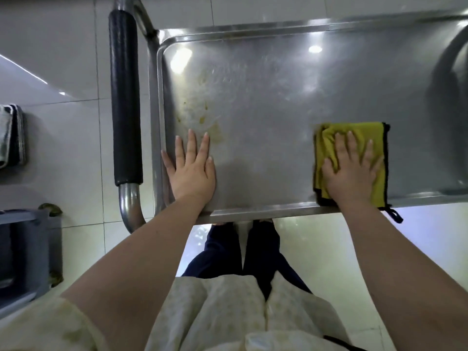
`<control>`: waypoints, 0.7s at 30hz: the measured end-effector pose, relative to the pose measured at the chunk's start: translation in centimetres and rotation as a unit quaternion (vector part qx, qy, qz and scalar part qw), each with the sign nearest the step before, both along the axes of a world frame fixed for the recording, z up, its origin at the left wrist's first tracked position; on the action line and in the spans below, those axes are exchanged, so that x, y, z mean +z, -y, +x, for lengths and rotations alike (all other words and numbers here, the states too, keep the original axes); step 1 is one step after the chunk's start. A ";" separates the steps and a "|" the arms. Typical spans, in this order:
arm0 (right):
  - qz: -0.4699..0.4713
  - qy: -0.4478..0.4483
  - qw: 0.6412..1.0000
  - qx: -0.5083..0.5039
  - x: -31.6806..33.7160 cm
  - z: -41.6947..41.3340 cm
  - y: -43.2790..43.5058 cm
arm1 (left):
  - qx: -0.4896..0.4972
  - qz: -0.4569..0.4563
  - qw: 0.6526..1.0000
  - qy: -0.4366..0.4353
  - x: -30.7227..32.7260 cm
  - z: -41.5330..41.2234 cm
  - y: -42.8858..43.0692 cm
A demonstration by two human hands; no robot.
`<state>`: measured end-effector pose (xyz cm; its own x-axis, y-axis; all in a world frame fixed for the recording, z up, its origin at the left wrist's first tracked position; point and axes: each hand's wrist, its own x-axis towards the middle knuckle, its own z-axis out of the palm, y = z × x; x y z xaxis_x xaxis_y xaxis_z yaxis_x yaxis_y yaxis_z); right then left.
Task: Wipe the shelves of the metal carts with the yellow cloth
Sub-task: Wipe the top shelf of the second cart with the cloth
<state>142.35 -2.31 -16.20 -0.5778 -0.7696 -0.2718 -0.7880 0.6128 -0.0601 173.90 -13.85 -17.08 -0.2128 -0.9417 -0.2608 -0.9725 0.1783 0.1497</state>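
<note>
Pressing yellow cloth (364, 131), right grip (352, 171) flat, left grip (192, 171) flat on shelf (266, 110), cart (278, 26) cropped

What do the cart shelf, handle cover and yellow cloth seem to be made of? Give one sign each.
Shelf: probably stainless steel, shiny; bright reflections show on it. Handle cover: black foam or rubber by its matt look, over a metal tube. Yellow cloth: soft fabric, perhaps microfibre, black-edged; it bunches under the right hand.
</note>
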 end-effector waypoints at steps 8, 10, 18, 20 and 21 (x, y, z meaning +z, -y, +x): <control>0.002 -0.001 1.000 0.019 -0.6 8.5 1.6 | -0.011 0.001 1.000 0.002 -0.2 0.4 0.1; -0.002 0.006 0.995 0.102 -0.6 13.9 2.7 | 0.002 0.017 0.999 -0.028 0.1 0.6 0.4; -0.020 0.128 0.971 0.200 0.9 20.1 4.3 | 0.058 0.027 0.975 -0.214 2.9 -0.5 1.0; -0.059 0.136 0.976 0.163 1.4 16.2 3.7 | -0.033 0.004 0.980 -0.197 3.5 -3.0 -0.3; -0.072 0.132 0.979 0.134 1.4 14.0 3.6 | -0.084 0.010 0.980 -0.180 3.4 -4.6 -1.3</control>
